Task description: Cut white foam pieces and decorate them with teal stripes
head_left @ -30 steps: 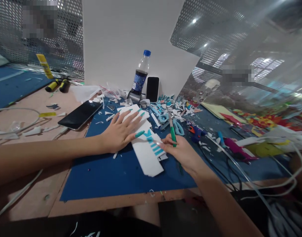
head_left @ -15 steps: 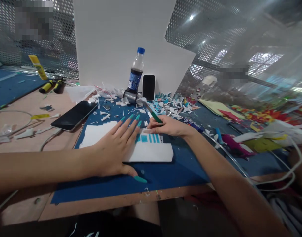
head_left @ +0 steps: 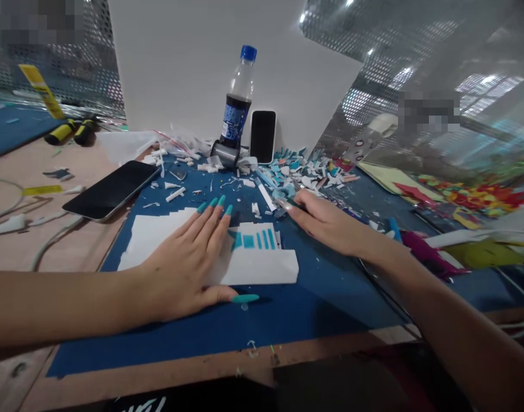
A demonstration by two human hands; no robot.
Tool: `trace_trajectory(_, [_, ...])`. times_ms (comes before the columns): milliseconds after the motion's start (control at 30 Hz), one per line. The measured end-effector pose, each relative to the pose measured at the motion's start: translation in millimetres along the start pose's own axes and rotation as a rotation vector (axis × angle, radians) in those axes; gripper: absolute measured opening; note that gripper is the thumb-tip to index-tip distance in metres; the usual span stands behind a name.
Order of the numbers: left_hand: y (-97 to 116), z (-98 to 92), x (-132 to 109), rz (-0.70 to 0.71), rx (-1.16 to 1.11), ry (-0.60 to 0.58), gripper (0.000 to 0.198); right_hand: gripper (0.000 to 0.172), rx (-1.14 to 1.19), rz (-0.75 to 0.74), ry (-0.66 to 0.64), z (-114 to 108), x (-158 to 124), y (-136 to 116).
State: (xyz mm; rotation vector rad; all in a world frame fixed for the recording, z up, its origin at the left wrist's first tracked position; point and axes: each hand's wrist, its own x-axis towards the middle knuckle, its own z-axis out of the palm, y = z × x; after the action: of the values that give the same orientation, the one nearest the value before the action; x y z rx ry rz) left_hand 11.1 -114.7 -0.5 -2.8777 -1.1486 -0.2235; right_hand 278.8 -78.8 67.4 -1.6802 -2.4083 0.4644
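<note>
My left hand (head_left: 189, 260) lies flat and open, fingers spread, pressing a white foam sheet (head_left: 262, 266) onto the blue cutting mat (head_left: 288, 309). The sheet has teal stripes (head_left: 255, 239) near its far edge. My right hand (head_left: 326, 220) rests low on the mat to the right of the sheet, its fingers close together and pointing left at a pile of white and teal scraps (head_left: 288, 174). A thin dark thing shows under its fingers; the green craft knife itself is not plainly visible.
A cola bottle (head_left: 236, 109) and an upright phone (head_left: 262, 136) stand against a white board (head_left: 180, 63). Another phone (head_left: 110, 189) lies left of the mat. Yellow-black tools (head_left: 68, 130) lie far left; cables (head_left: 472, 237) and coloured paper scraps (head_left: 480, 200) lie right.
The white sheet was turned from slanted to lying crosswise. My right hand, which held the green knife upright, has dropped low and moved right of the sheet. The view shifted lower.
</note>
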Motion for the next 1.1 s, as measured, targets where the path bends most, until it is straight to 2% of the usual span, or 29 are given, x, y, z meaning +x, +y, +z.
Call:
trace_trajectory(133, [-4.9,-3.2,1.0,-0.048,-0.033,-0.064,0.11,0.033,0.054,-0.05,-0.251,-3.9,-18.2,-2.8])
trace_trajectory(200, [-9.1,-4.7,3.7,-0.075,-0.038,-0.099,0.111,0.03,0.074,-0.083,-0.296,-1.8,-23.0,-2.1])
trace_trajectory(300, [-13.9,-4.8,8.2,-0.095,-0.051,-0.191,0.111,0.032,0.005,-0.193,-0.268,5.6,-26.8,-0.6])
trace_trajectory(400, [-14.7,-4.3,10.6,-0.099,-0.077,-0.297,0.11,0.046,-0.103,-0.372,-0.257,13.7,-29.2,-0.7])
trace_trajectory(500, [-13.6,-4.0,9.9,-0.111,-0.08,-0.326,0.111,0.057,-0.165,-0.511,-0.279,19.1,-30.8,-1.5])
trace_trajectory(667, [-15.5,6.3,4.3,-0.089,-0.06,-0.195,0.109,0.065,-0.347,-0.546,-0.198,24.8,-30.1,-1.3])
trace_trajectory(800, [-19.3,18.3,0.8,-0.059,-0.03,-0.093,0.104,0.068,-0.397,-0.57,-0.209,27.7,-27.4,-0.9])
trace_trajectory(967, [-17.5,15.5,2.5,-0.068,-0.05,-0.132,0.105,0.069,-0.366,-0.57,-0.228,26.9,-23.4,-0.9])
trace_trajectory(1100, [-13.7,4.1,8.4,-0.098,-0.076,-0.245,0.11,0.071,-0.361,-0.58,-0.245,24.8,-20.3,-2.1])
